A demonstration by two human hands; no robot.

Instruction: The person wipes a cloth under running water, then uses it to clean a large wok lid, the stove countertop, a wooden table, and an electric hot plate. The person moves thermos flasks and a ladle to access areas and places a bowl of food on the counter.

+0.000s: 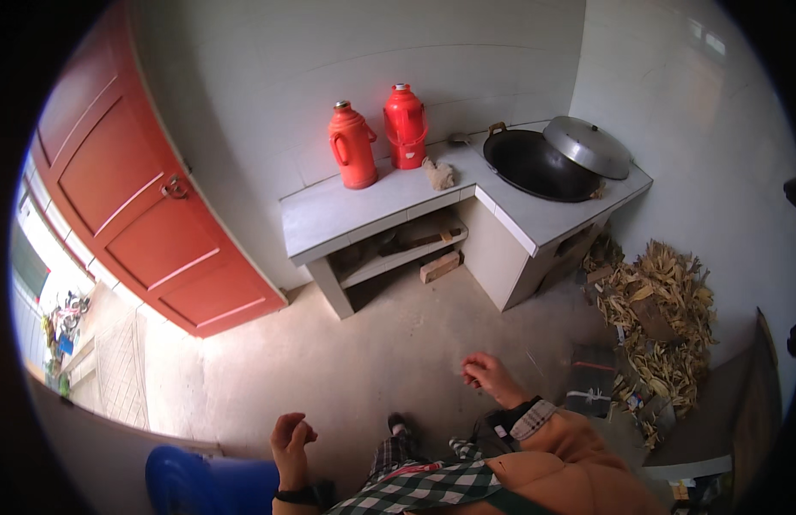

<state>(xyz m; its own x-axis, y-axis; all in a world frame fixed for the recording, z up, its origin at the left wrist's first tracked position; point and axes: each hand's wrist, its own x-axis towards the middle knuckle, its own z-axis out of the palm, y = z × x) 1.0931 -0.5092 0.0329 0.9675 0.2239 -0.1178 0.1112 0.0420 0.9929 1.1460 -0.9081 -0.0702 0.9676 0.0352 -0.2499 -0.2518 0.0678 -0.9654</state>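
My left hand (291, 445) hangs above the floor beside a blue plastic container (179, 481), fingers loosely bent and apart, holding nothing. My right hand (488, 376) is raised in front of me with its fingers curled in and nothing visible in them. Beyond it is a tiled L-shaped counter (346, 223), carrying two red thermos flasks (353, 150) at the back, a beige crumpled cloth (441, 176), a ladle (458, 137) and a large black wok (522, 172). A metal lid (587, 142) rests over the wok's right side. Neither hand touches these things.
An open red door (157, 223) stands at the left, with outdoor clutter beyond. Under the counter are a shelf (372, 266) and a brick (439, 266). Dry husks (660, 318) lie piled at the right beside a dark board (737, 395). Dark bundled items (587, 386) lie near my right hand.
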